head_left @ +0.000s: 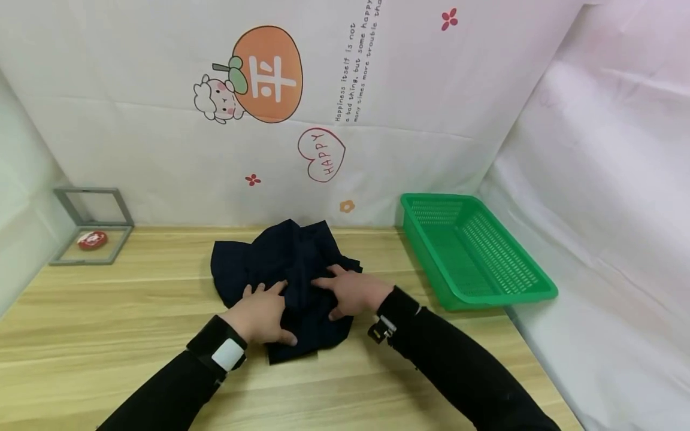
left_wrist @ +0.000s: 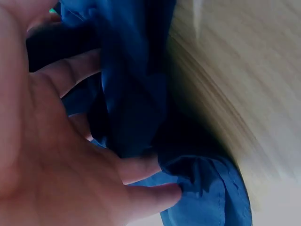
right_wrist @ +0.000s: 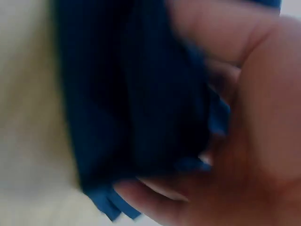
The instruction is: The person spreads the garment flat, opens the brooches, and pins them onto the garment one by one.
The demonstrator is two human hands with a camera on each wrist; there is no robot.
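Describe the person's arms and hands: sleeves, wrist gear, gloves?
Left sleeve and right sleeve: black, long. Left hand and right hand: bare, no gloves. Left wristband: black, with a pale rectangular piece. Right wristband: black, with a small dark module beside it. Markings too small to read.

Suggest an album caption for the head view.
Left hand and right hand on crumpled navy fabric, rectangular green plastic basket nearby.

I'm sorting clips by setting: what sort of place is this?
Probably a small staged workspace: a wood-grain table, a cartoon-printed white backdrop behind it, and a green basket at right.
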